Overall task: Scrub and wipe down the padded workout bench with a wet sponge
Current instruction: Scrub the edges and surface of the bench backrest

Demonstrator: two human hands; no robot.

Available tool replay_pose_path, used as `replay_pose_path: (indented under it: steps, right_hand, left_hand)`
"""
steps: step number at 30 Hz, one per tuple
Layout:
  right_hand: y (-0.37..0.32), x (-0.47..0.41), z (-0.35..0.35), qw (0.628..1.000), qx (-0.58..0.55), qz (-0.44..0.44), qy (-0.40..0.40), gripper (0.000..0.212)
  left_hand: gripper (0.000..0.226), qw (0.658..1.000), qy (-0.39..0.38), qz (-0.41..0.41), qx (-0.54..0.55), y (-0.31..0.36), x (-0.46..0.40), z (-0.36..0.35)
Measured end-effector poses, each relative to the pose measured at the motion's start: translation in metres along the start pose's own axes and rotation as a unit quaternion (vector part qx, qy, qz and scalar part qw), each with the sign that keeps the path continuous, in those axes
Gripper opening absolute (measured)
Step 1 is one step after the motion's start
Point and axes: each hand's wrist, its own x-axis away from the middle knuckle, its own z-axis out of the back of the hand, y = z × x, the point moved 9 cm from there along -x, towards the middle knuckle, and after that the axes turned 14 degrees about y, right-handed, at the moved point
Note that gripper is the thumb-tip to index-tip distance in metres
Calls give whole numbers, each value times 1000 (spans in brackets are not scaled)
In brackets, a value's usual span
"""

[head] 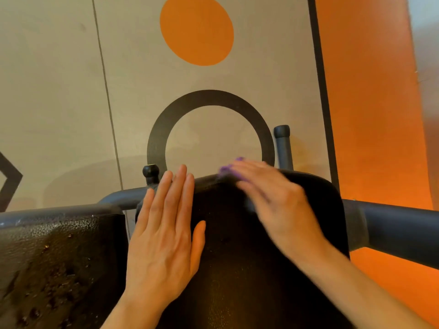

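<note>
A black padded bench pad (pixel 228 257) fills the lower middle of the head view, its surface dotted with fine wet specks. My left hand (pixel 164 233) lies flat on the pad's left side, fingers straight and together, pointing toward the far edge. My right hand (pixel 273 205) is blurred with motion near the pad's far edge and presses a purple sponge (pixel 228 168), of which only a small part shows past the fingertips. A second black pad (pixel 59 262) at the lower left carries water drops and foam flecks.
Grey metal frame tubes run behind the pads at the left (pixel 123 198) and the right (pixel 392 224). Two capped posts stand behind the pad, a short one (pixel 150 173) and a taller one (pixel 282 146). The floor beyond is beige with orange and black shapes.
</note>
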Motion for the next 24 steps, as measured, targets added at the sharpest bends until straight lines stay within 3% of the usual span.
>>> replay_pose_path:
  steps: [3, 5, 9, 11, 14, 16, 18, 20, 22, 24]
  right_hand:
    - [48, 4, 41, 987, 4, -131, 95, 33]
    - [17, 0, 19, 987, 10, -113, 111, 30]
    - [-41, 6, -27, 999, -1, 38, 5, 33]
    - [-3, 2, 1, 1000, 7, -8, 15, 35]
    - [38, 5, 36, 984, 14, -140, 111, 30]
    - [0, 4, 6, 988, 25, -101, 110, 29]
    - [-48, 11, -31, 998, 14, -10, 63, 34]
    - [-52, 12, -33, 999, 8, 42, 17, 36]
    - [-22, 6, -5, 999, 3, 1, 42, 34]
    - [4, 5, 23, 989, 4, -85, 118, 31]
  left_hand:
    - [70, 1000, 5, 1, 3, -1, 1, -1]
    - [70, 1000, 14, 1, 5, -1, 1, 0]
    - [69, 1000, 16, -4, -1, 0, 2, 1]
    - [69, 1000, 20, -2, 2, -1, 1, 2]
    - [69, 1000, 29, -3, -3, 0, 1, 3]
    - [68, 999, 33, -3, -3, 0, 2, 3]
    - [68, 999, 33, -5, -6, 1, 3, 4]
    - [68, 1000, 30, -1, 9, 1, 2, 4]
    - [68, 999, 31, 6, 39, 1, 2, 10]
    - [68, 997, 32, 19, 68, -1, 3, 20]
